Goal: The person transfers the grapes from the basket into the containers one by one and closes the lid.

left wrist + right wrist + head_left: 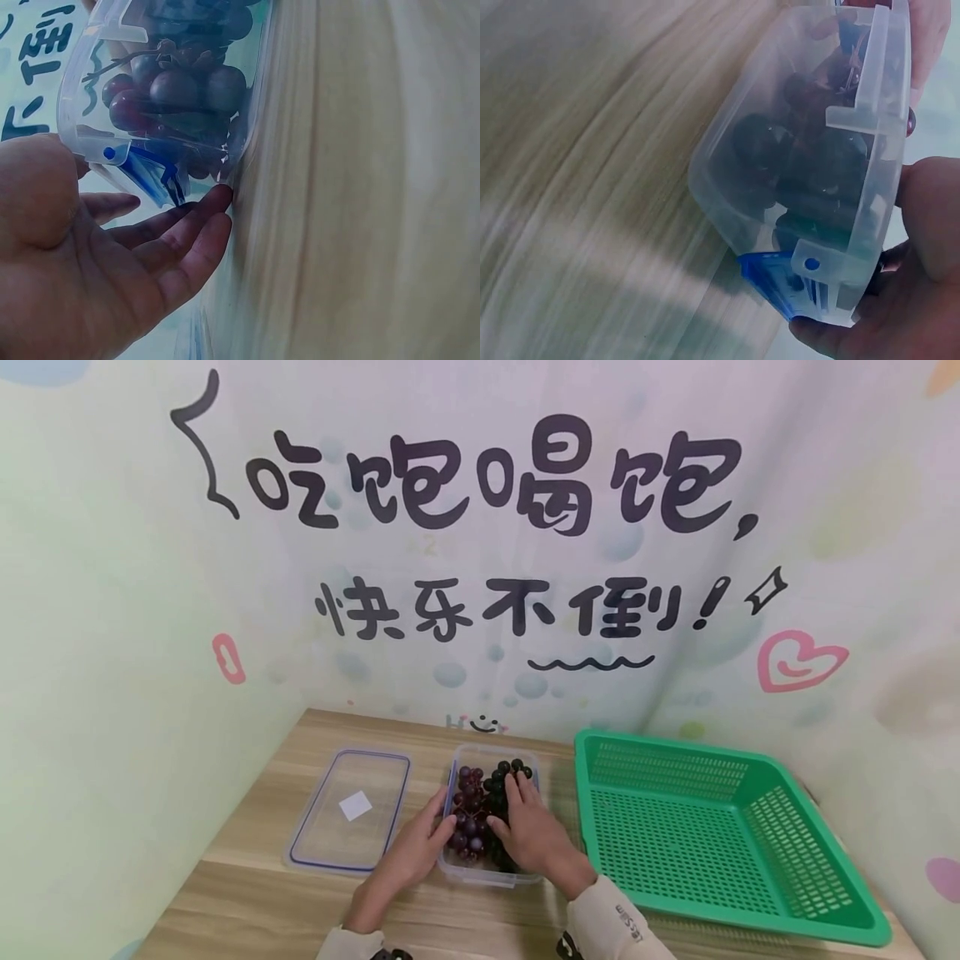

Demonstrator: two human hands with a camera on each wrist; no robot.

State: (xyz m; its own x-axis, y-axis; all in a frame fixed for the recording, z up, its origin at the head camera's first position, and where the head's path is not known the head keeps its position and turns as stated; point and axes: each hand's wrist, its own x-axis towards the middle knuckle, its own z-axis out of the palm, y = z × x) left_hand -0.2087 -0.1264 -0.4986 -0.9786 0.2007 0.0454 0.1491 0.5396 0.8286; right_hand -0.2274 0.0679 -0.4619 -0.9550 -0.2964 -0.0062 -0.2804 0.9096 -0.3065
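Note:
A clear plastic container (491, 878) stands on the table with red-purple grapes (469, 827) along its left side and dark, nearly black grapes (498, 783) along its right. My left hand (412, 847) holds the container's left wall, thumb over the rim and fingers along the outside. Those fingers (199, 244) lie by the blue latch (146, 176) in the left wrist view. My right hand (536, 835) rests on the dark grapes with its fingers extended and thumb spread. In the right wrist view, one fingertip (817, 334) shows beside another blue latch (776, 281); other fingers are partly hidden.
A clear lid (322, 827) with a blue seal and a white label (356, 806) lies on the wooden table (240, 893) to the left. The large green basket (660, 847) stands on the right, close to my right forearm. A printed curtain (480, 693) hangs behind.

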